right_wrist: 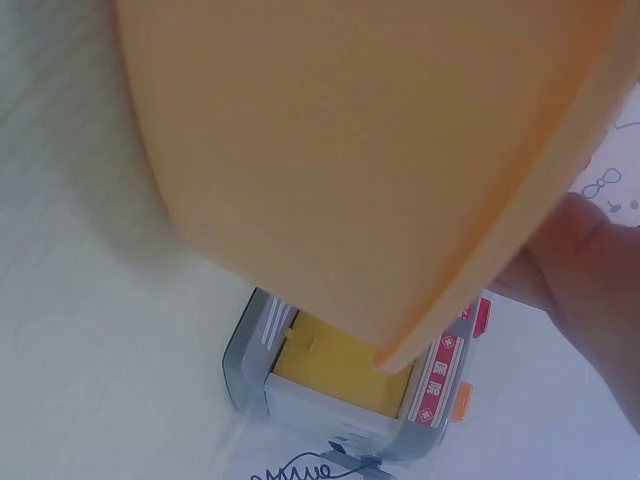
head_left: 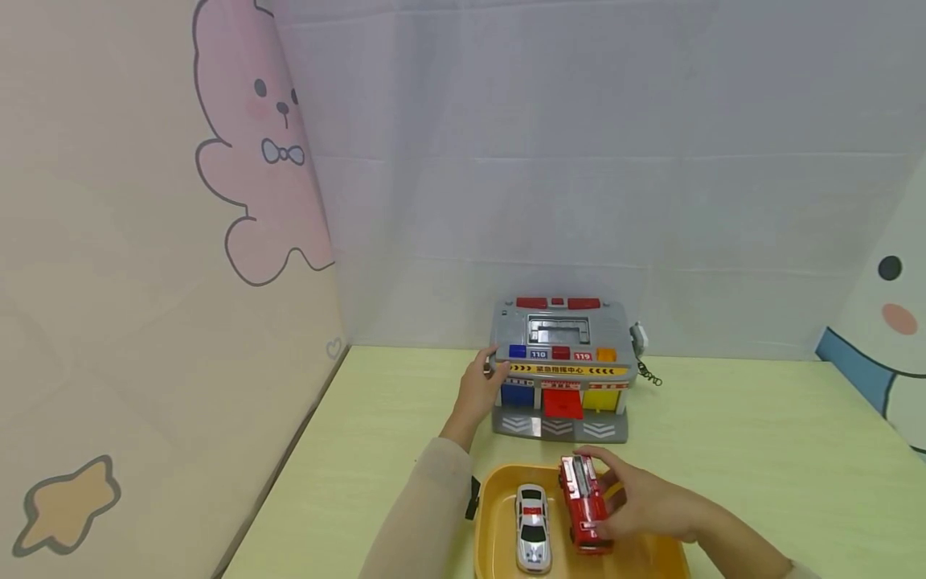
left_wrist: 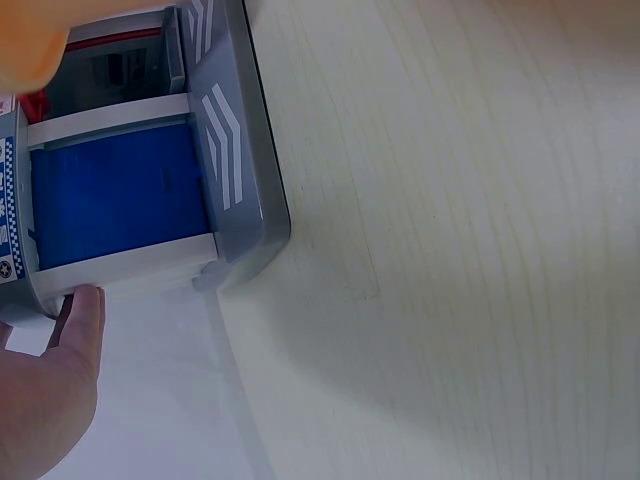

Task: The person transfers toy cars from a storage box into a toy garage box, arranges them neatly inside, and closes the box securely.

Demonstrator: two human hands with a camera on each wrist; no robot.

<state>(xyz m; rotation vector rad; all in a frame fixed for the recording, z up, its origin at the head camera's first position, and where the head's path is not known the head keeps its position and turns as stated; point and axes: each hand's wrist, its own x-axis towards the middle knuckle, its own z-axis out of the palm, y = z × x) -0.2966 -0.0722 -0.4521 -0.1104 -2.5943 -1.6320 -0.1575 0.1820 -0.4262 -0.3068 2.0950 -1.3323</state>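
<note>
Red and shiny, the toy truck (head_left: 583,505) is in your right hand (head_left: 647,498). Your fingers and thumb grip it from its 3 o'clock side, one end each, so it probably can't twist. It is in or over the yellow tray (head_left: 499,500); I can't tell if its wheels touch the bottom. The white toy car (head_left: 533,527) lies at the truck's 9 o'clock, which leaves your hand room. The grey toy station (head_left: 560,371) sits at the tray's 12 o'clock, doors facing you, so they look easy to reach. Its red door (head_left: 563,404) is up; the blue door (left_wrist: 120,195) and yellow door (head_left: 600,400) are down. Your left hand (head_left: 476,396) holds the station's corner at 9 o'clock, fingers on its side and thumb in front, likely to stop it sliding.
</note>
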